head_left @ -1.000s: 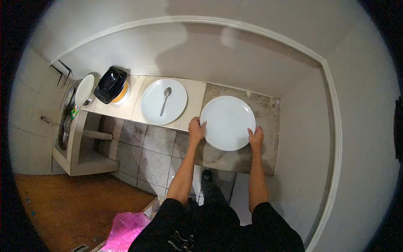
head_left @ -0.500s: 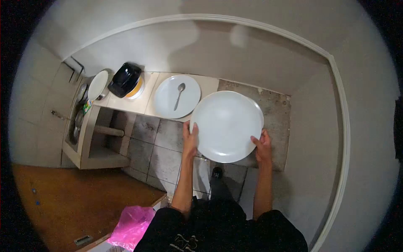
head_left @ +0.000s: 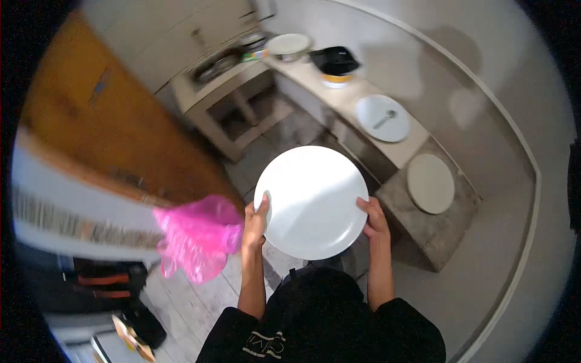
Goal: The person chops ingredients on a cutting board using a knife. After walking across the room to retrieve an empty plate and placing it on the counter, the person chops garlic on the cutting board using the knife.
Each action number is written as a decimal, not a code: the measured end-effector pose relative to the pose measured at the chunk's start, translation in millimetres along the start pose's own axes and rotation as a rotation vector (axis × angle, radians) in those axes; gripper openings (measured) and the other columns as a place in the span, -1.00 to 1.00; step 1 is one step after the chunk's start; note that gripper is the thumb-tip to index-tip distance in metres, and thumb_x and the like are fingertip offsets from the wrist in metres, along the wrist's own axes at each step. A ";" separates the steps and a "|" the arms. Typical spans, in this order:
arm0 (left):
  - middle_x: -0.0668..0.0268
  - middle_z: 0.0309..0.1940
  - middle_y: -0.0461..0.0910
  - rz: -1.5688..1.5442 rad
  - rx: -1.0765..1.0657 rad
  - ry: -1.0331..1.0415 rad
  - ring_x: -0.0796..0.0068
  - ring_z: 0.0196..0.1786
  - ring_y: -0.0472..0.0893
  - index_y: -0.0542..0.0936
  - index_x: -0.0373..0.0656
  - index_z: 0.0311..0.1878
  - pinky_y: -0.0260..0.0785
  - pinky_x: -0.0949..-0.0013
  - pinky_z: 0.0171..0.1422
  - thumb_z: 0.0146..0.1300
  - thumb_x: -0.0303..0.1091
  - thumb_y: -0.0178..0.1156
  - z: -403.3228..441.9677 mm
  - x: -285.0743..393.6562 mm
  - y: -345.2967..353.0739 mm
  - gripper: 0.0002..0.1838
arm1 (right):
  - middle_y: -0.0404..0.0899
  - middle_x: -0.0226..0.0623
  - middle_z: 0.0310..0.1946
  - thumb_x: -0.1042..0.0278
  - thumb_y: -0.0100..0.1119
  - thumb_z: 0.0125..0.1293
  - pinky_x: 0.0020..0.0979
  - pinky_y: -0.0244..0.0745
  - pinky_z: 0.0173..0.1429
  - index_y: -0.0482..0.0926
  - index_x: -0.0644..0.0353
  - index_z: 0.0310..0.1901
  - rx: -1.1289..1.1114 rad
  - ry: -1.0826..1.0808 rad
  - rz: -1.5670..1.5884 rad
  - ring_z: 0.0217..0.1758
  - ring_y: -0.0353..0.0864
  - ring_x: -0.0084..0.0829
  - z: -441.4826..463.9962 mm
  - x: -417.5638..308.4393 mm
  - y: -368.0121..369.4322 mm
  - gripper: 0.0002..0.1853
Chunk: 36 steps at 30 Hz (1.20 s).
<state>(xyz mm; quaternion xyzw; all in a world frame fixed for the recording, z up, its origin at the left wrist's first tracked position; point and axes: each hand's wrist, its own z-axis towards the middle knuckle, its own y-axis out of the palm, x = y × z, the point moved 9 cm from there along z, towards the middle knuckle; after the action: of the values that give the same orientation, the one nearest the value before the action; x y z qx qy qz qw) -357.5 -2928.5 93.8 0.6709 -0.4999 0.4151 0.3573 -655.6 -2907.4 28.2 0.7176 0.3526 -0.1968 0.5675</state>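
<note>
A large white plate point(head_left: 311, 202) is held in front of my body, its face tilted up toward me. My left hand point(head_left: 255, 222) grips its left rim with the thumb over the top. On the opposite rim, my right hand point(head_left: 374, 219) is closed the same way; its underside fingers are partly hidden. To the right, an off-white round plate point(head_left: 430, 183) lies on a bare concrete slab point(head_left: 439, 245). Farther back, another white plate point(head_left: 375, 128) rests on the tiled counter point(head_left: 351, 104) with a metal spoon point(head_left: 385, 119) on it.
A black container point(head_left: 334, 60) and a pale bowl point(head_left: 288, 45) stand along the counter. The sink point(head_left: 215, 68) holds some dishes at the back left. A pink plastic bag point(head_left: 203, 236) hangs near my left arm by the brown door point(head_left: 121, 121).
My view and body have turned left, bringing the door and bag into fuller view. The held plate has moved away from the slab, where a round plate now shows.
</note>
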 end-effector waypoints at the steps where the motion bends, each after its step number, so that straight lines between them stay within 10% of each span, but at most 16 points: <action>1: 0.16 -0.16 0.64 -0.021 0.002 0.054 0.47 -0.18 0.59 0.52 -0.45 0.05 0.44 0.42 -0.11 0.41 -0.14 0.10 -12.6 1.6 -30.1 -0.55 | 0.63 -0.12 -0.15 0.29 0.25 0.26 -0.33 0.58 -0.06 0.54 0.48 -0.06 -0.049 -0.006 -0.062 -0.15 0.66 -0.36 -4.7 6.5 28.8 -0.62; 14: 0.14 -0.25 0.61 -0.080 0.769 0.105 0.39 -0.24 0.60 0.56 -0.44 -0.04 0.46 0.35 -0.15 0.27 0.01 0.24 -239.9 -27.3 -384.4 -0.43 | 0.59 -0.15 -0.07 0.37 0.25 0.24 -0.38 0.50 0.02 0.43 0.42 0.13 -0.639 0.354 -0.400 -0.03 0.60 -0.37 -77.9 245.3 303.0 -0.54; 27: 0.15 -0.21 0.64 -0.276 1.196 0.202 0.34 -0.20 0.65 0.50 -0.37 0.04 0.53 0.30 -0.09 -0.09 -0.48 0.49 -419.7 -156.1 -630.4 -0.43 | 0.59 -0.29 -0.13 0.33 0.27 0.28 -0.42 0.44 0.03 0.50 0.38 0.03 -1.127 0.705 -0.707 -0.08 0.54 -0.51 -181.8 577.4 529.7 -0.63; 36: 0.23 -0.17 0.60 -0.633 1.727 0.256 0.45 -0.15 0.59 0.50 -0.35 0.06 0.46 0.38 -0.05 0.15 -0.35 0.35 -529.5 -253.4 -777.8 -0.55 | 0.62 -0.22 -0.12 0.37 0.29 0.26 -0.42 0.49 0.00 0.52 0.41 0.00 -1.548 0.979 -0.909 -0.09 0.58 -0.47 -319.4 841.3 669.5 -0.65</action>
<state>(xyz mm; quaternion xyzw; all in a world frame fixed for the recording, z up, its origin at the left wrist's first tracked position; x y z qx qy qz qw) 249.7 -2169.5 23.8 0.7585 0.2321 0.5976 -0.1170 362.0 -2437.0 -4.6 -0.0457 0.8150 0.2032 0.5407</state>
